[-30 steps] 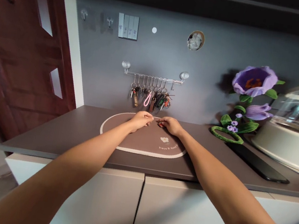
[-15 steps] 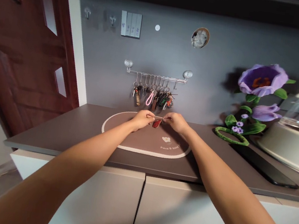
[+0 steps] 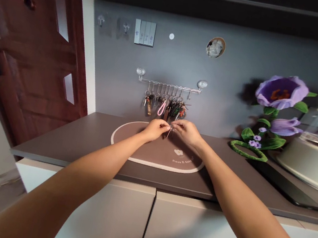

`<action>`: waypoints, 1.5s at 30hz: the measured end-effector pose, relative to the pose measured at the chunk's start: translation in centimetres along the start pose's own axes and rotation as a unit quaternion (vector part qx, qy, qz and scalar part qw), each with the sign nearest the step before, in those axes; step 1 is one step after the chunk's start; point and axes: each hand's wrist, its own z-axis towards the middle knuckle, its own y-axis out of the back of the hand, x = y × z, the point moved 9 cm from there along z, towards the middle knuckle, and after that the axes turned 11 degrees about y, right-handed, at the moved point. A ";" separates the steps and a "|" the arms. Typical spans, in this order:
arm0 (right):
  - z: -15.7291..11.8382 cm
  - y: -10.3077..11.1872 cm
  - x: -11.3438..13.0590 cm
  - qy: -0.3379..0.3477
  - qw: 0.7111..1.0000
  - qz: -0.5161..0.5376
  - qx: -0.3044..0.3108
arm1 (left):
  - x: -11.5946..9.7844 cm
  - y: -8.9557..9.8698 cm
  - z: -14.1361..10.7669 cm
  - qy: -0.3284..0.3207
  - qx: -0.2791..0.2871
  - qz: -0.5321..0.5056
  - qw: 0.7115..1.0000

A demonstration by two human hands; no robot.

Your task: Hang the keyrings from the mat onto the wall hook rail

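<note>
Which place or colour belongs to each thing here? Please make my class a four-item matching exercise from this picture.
Things:
1. Key bunches
2. Phone
3. Small thin item
4. Mat

Places and colours:
A. Between the left hand and the right hand
B. Brown, oval
C. Hanging below the rail
D. Black, flat on the counter

Pairs: 1-C, 2-D, 3-A, 4-B

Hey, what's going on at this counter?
Someone's left hand and right hand are close together at a small thin item over the brown mat. It's too small to tell which hand grips it. Behind them, keys hang from a rail on the wall, and a black phone lies on the counter to the right.
</note>
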 end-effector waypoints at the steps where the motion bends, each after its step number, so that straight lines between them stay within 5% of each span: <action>1: 0.0 0.0 0.0 0.001 1.000 0.017 -0.007 | 0.1 0.1 0.1 0.004 -0.002 -0.009 1.000; 9: 0.0 -0.5 -0.6 -0.021 0.984 0.167 -0.052 | 0.8 -0.4 0.3 0.051 0.018 -0.113 0.992; 13: -0.4 -0.6 -1.4 -0.069 0.958 0.253 -0.117 | 1.1 -0.1 0.3 0.078 0.002 -0.168 0.983; 20: -0.9 -2.7 -3.0 -0.134 0.905 0.380 -0.136 | 1.8 0.6 0.4 0.113 -0.033 -0.246 0.962; 26: -1.2 -2.8 -3.4 -0.138 0.892 0.398 -0.161 | 1.8 0.5 0.2 0.112 -0.035 -0.255 0.960; 37: -0.6 -1.8 -2.2 -0.080 0.918 0.350 -0.170 | 0.9 0.7 0.1 0.065 -0.043 -0.205 0.976; 45: 0.3 1.2 -2.4 -0.107 0.888 0.375 -0.243 | 1.4 0.7 0.1 0.066 -0.055 -0.165 0.983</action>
